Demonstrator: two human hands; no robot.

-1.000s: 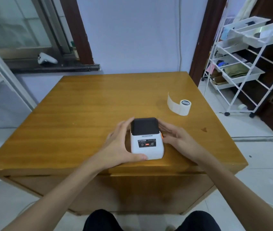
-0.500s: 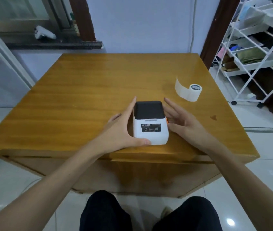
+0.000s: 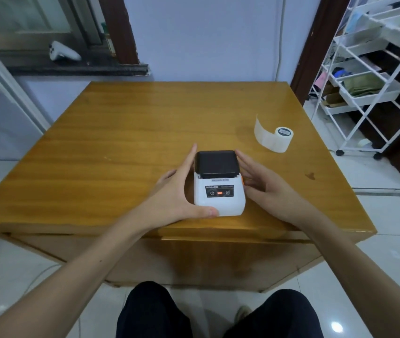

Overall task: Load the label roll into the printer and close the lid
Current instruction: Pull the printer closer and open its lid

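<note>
A small white label printer with a black lid stands near the table's front edge; the lid is down or nearly so, and a red light glows on the front panel. My left hand cups its left side, thumb on the lower front corner and fingers stretched along the lid. My right hand lies flat against its right side, fingertips by the lid's edge. The white label roll lies apart on the table to the far right, with a loose strip curling up from it.
The wooden table stands against a pale wall. A white wire trolley with trays is beyond the table's right side. A white controller rests on the window ledge at the back left.
Both hands stay at the printer's sides, and my fingers have straightened along the lid. The view has shifted slightly. The label roll has not moved.
</note>
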